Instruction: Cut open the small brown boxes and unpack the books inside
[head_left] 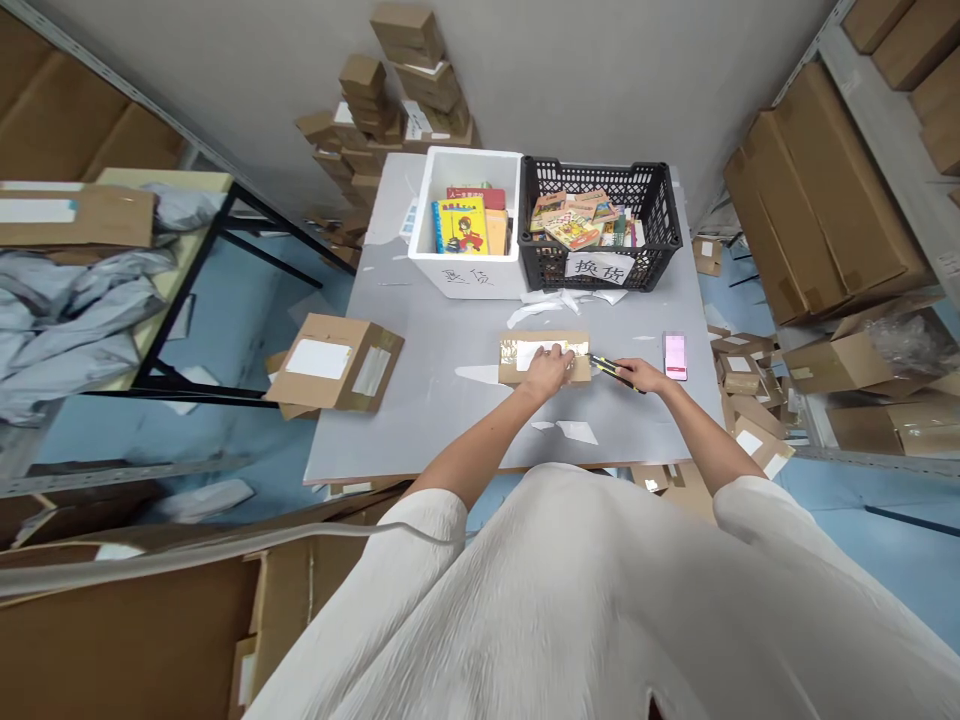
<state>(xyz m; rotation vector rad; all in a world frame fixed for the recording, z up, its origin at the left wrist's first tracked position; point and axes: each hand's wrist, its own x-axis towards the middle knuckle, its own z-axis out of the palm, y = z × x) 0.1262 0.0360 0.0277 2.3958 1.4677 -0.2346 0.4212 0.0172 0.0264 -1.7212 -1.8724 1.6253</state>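
Observation:
A small brown cardboard box with shiny tape and a white label lies flat on the grey table. My left hand presses on its top, fingers bent against the label and tape, holding it in place. In my right hand is a black and yellow utility knife, gripped by its rear end. The knife's front end meets the right edge of the box; whether the blade is in the tape is too small to tell.
Behind the box stand a white foam bin and a black plastic crate, both holding books. A phone lies at the right. Another carton sits at the table's left edge. Paper scraps lie about. Shelves flank both sides.

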